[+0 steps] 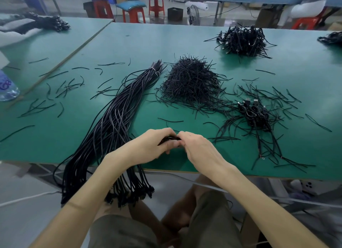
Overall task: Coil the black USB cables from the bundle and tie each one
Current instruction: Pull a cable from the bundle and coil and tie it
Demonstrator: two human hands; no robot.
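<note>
Currently: both hands meet over the near part of the green worktop [185, 42], just right of the bundle.

Left hand [153, 144]: grip narrow, fingers curled round a small coiled cable [169, 139], black, held just above the surface. Right hand [196, 147]: grip narrow too, fingertips pinching the right end of the same coil. The two hands touch at the fingers. Cannot tell whether a tie is on the coil, as the fingers cover most of it.

Bundle [118, 118] of long black USB cables: lies diagonally on the worktop, left of the hands. The far end is bound with a pale band [154, 70]. The near end hangs over the worktop's front edge, with the connectors [129, 192] dangling beside the left forearm.

Heap of short black ties [192, 83]: centre of the worktop, beyond the hands and right of the bundle's bound end. Loose ties [61, 88] are scattered over the left half, and more are strewn on the right.

Small cluster of coiled cables [257, 114]: right of the hands, among the strewn ties, with plugs showing on its far side. Larger pile of coiled cables [244, 41]: far right of the worktop, well apart from the hands.

Clear plastic bottle [7, 88]: left edge of the view, partly cut off. Red stools [156, 4] and a floor fan [193, 14] stand beyond the worktop.
</note>
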